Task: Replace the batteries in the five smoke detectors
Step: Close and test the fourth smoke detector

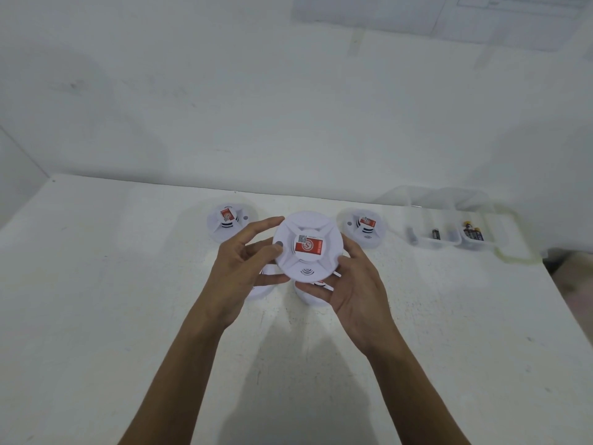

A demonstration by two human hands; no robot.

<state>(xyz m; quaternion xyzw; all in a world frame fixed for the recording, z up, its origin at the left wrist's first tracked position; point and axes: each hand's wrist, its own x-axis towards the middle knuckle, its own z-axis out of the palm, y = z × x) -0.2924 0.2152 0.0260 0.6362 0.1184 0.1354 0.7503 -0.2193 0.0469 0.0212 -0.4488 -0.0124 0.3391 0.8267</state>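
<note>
Smoke detector (306, 247), white and round, face up with its red label toward the camera, is held clear above the table (128, 316) between both hands. The left hand (244, 261) wraps its fingers round the left rim, thumb resting near the grey button. The right hand (353, 284) cups the lower right rim from beneath, fingers curled under the body. The back of the unit is hidden, so whether it is opened cannot be told.

Directly below lie two more units, a left lower detector (261, 289) and a right lower detector (313, 298), both largely covered by the hands. Farther back stand a rear left detector (229, 221) and a rear right detector (364, 228), well apart. At far right, a near tub (414, 220) and a far tub (494, 245), both clear, hold batteries (473, 232).

Likely hazards: a slip while twisting the smooth casing would drop it onto the units beneath. Confusing the two tubs could return a spent cell, since nothing visible marks fresh from used.
</note>
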